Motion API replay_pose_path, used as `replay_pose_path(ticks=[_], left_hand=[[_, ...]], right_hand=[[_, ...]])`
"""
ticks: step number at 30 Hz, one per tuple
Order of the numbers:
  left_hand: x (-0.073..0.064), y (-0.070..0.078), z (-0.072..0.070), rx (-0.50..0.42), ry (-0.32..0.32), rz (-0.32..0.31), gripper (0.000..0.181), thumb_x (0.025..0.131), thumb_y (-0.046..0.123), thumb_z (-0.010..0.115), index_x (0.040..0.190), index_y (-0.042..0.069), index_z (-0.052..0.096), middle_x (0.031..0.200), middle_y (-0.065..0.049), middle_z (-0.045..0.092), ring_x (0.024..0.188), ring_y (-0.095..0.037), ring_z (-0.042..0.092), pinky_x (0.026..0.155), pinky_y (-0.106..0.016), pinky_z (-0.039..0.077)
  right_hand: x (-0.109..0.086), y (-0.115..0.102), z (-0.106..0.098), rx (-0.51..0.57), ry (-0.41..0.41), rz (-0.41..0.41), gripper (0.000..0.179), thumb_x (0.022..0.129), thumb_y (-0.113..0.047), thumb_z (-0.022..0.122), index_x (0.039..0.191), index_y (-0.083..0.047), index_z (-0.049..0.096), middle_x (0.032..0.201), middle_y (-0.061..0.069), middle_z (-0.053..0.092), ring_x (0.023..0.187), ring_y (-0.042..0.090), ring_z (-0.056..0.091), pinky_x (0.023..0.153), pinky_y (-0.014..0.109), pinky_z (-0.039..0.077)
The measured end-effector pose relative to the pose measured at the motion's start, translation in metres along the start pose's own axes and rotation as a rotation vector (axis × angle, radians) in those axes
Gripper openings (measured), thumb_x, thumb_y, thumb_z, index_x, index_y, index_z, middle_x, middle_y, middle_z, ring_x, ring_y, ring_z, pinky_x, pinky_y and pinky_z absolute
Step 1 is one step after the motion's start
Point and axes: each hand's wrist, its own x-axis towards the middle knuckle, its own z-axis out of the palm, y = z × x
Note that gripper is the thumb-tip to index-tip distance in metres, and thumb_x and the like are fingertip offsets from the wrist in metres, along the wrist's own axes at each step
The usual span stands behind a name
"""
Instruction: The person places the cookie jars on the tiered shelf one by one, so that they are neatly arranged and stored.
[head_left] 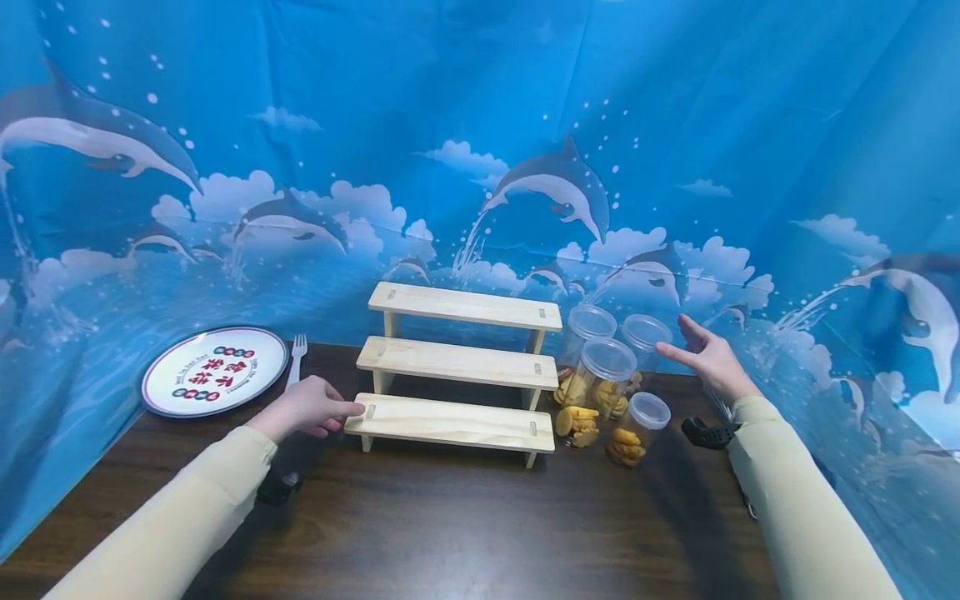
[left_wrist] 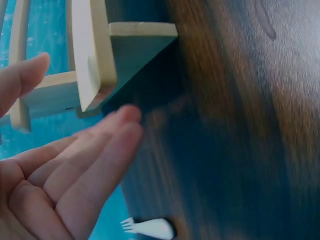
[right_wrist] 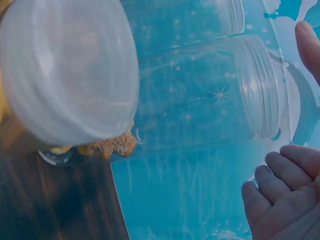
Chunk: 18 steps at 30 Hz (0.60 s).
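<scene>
A pale three-step wooden rack [head_left: 457,362] stands on the dark table. My left hand [head_left: 313,407] is at the left end of its lowest step; in the left wrist view the fingers [left_wrist: 100,155] are fairly straight, with thumb and fingers apart. Whether they touch the wood I cannot tell. My right hand [head_left: 708,358] is just right of the back jars, thumb and fingers spread, holding nothing. Clear lidded jars with snacks stand right of the rack: a front tall jar [head_left: 609,360], a back right jar [head_left: 647,333], a back left jar [head_left: 592,323] and a short jar [head_left: 648,411].
A white plate [head_left: 258,358] with red lettering leans at the back left, a white fork [head_left: 297,354] beside it. A blue dolphin-print cloth [head_left: 360,100] hangs behind the table. Partly hidden behind the right forearm lies a metal-edged object [head_left: 750,504].
</scene>
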Motion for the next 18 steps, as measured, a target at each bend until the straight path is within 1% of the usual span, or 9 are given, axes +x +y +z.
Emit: replay_pose_path(ticks=[2,3,7,10,12,13,15,18], left_hand=[[0.002,-0.001,0.003,-0.076,-0.022,-0.035,0.046,0.087,0.027,0.068,0.105,-0.015,0.061,0.084,-0.015,0.068,0.077,-0.026,0.069,0.069,-0.036,0.06],[0.003,-0.001,0.004,-0.1,-0.029,-0.043,0.041,0.087,0.024,0.068,0.102,-0.014,0.062,0.08,-0.013,0.068,0.076,-0.025,0.069,0.068,-0.035,0.06],[0.007,-0.002,0.006,-0.155,-0.051,-0.072,0.03,0.087,0.014,0.067,0.097,-0.014,0.064,0.073,-0.011,0.068,0.069,-0.023,0.069,0.064,-0.031,0.06],[0.011,-0.003,0.007,-0.169,-0.05,-0.088,0.03,0.087,0.012,0.068,0.098,-0.015,0.063,0.072,-0.011,0.067,0.064,-0.019,0.068,0.062,-0.029,0.059],[0.014,-0.002,0.008,-0.178,-0.047,-0.09,0.031,0.086,0.014,0.069,0.097,-0.015,0.063,0.071,-0.011,0.066,0.062,-0.017,0.067,0.061,-0.029,0.059],[0.015,-0.003,0.008,-0.186,-0.042,-0.099,0.032,0.086,0.014,0.07,0.098,-0.014,0.063,0.071,-0.01,0.066,0.061,-0.016,0.066,0.061,-0.028,0.059],[0.016,-0.003,0.009,-0.2,-0.035,-0.114,0.032,0.085,0.015,0.07,0.098,-0.014,0.063,0.071,-0.01,0.065,0.06,-0.015,0.066,0.061,-0.028,0.059],[0.017,-0.004,0.01,-0.214,-0.034,-0.137,0.032,0.085,0.014,0.07,0.099,-0.014,0.062,0.072,-0.011,0.066,0.06,-0.016,0.066,0.061,-0.027,0.059]], right_hand=[[0.003,0.001,0.001,0.005,-0.025,0.0,0.093,0.09,-0.048,0.059,0.152,-0.01,0.001,0.157,0.021,0.005,0.14,0.046,0.015,0.108,0.063,0.025],[0.005,0.001,0.003,0.004,-0.035,0.0,0.093,0.09,-0.047,0.059,0.152,-0.009,0.001,0.157,0.021,0.005,0.14,0.047,0.015,0.108,0.063,0.025],[0.014,0.005,0.009,-0.041,-0.047,0.012,0.098,0.087,-0.048,0.063,0.152,-0.007,0.002,0.156,0.024,0.009,0.137,0.049,0.02,0.107,0.062,0.027],[0.019,0.006,0.013,-0.066,-0.029,0.028,0.099,0.085,-0.05,0.064,0.152,-0.007,0.005,0.149,0.03,0.024,0.132,0.048,0.032,0.103,0.062,0.035],[0.021,0.006,0.014,-0.069,-0.009,0.043,0.099,0.084,-0.053,0.064,0.152,-0.007,0.007,0.141,0.032,0.036,0.124,0.046,0.041,0.099,0.059,0.041],[0.022,0.006,0.015,-0.063,-0.002,0.052,0.099,0.084,-0.054,0.064,0.152,-0.008,0.009,0.138,0.033,0.039,0.122,0.045,0.042,0.097,0.059,0.042],[0.022,0.006,0.017,-0.051,0.01,0.068,0.099,0.083,-0.057,0.063,0.152,-0.008,0.011,0.138,0.033,0.039,0.122,0.045,0.042,0.097,0.059,0.042],[0.023,0.007,0.018,-0.016,0.019,0.088,0.099,0.082,-0.06,0.062,0.152,-0.009,0.014,0.147,0.031,0.029,0.131,0.047,0.034,0.102,0.062,0.036]])
